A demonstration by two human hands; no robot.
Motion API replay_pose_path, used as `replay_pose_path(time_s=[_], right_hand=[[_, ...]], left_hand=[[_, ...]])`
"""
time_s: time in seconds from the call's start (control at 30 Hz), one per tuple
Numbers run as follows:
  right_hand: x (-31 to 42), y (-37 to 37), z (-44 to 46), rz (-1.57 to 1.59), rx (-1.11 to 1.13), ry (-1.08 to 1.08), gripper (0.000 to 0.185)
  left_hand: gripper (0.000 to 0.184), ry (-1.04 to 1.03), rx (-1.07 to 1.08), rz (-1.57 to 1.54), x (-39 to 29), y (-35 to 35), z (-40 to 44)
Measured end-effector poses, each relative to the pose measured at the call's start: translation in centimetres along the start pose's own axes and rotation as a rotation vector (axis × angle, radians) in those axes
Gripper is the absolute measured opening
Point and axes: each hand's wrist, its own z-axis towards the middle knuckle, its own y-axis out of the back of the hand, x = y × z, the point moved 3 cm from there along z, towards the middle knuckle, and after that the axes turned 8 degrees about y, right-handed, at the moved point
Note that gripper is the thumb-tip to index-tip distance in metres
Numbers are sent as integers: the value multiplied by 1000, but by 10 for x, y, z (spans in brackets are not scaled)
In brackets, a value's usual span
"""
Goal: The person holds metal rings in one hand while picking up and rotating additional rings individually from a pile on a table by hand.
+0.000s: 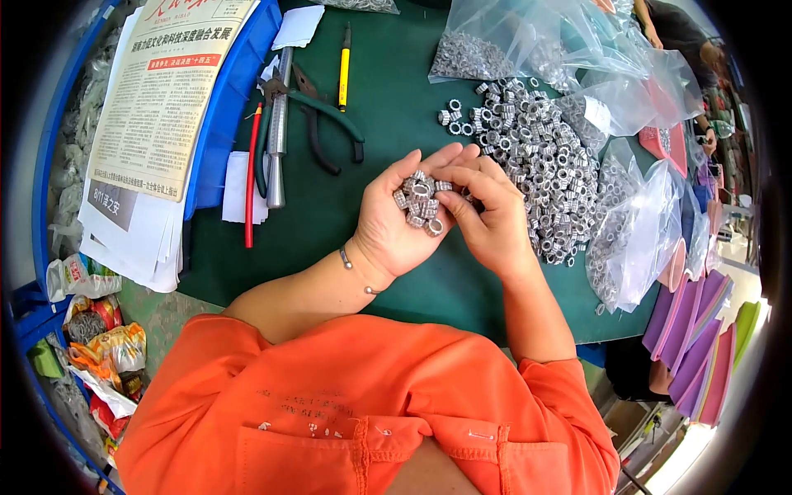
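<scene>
Several silver metal rings [421,200] lie in the cupped palm of my left hand [390,221], which is held over the green table with a thin bracelet on its wrist. My right hand [495,216] meets it from the right, its thumb and forefinger pinched at a ring on the edge of the handful. Another ring shows partly between the fingers of my right hand. Just beyond my right hand, a large heap of similar rings [544,157] spreads over the green table [388,305].
Pliers [330,111], a metal rod [278,157], a red pen [253,177] and a yellow pen [345,70] lie at the left. Newspapers [157,107] top a blue bin. Plastic bags [635,239] of rings stand right. Another person's arm [649,29] shows at the top right.
</scene>
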Motion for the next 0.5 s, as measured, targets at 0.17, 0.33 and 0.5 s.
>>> replay_pose_path(time_s=[0.17,0.33,0.5], right_hand=[[-11,3,-16,359,-175,-372,14],[-20,7,-23,1038,-287,-584,21],[-24,9,-28,1165,-340,-574,20]], left_hand=[[47,-2,31,-2,1,-3,0],[42,13,37,-42,1,-2,0],[45,1,18,-51,1,-2,1]])
